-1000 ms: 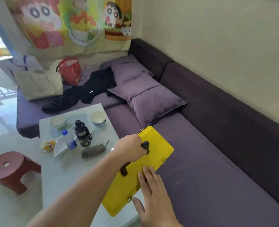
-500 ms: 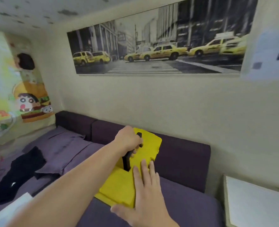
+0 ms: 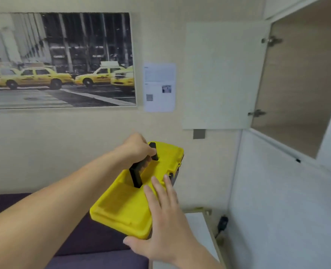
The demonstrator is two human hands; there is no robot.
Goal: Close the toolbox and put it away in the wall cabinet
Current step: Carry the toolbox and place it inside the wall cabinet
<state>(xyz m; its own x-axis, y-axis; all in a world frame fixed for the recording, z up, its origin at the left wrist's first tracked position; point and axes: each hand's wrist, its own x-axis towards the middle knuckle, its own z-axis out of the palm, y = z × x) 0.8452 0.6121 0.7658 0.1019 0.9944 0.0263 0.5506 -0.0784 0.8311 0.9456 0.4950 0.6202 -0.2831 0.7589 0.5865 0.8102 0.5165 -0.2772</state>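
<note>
The yellow toolbox (image 3: 125, 206) is closed and held in the air, tilted up toward the right. My left hand (image 3: 137, 147) is gripped around its black handle (image 3: 136, 176) on the lid. My right hand (image 3: 160, 216) lies flat with fingers spread on the lid's near right side, thumb under the edge. The wall cabinet (image 3: 300, 78) is at the upper right, its white door (image 3: 221, 74) swung open against the wall and its brown interior bare as far as I can see.
A framed photo of yellow taxis (image 3: 59, 61) hangs on the wall to the left, with a paper notice (image 3: 159, 87) beside the cabinet door. The purple sofa (image 3: 94, 241) is below the toolbox. A white side surface (image 3: 201, 228) and a tall white panel (image 3: 289, 210) stand at right.
My view has swung up and right from the sofa and table to the wall cabinet. The toolbox has risen with both hands still on it.
</note>
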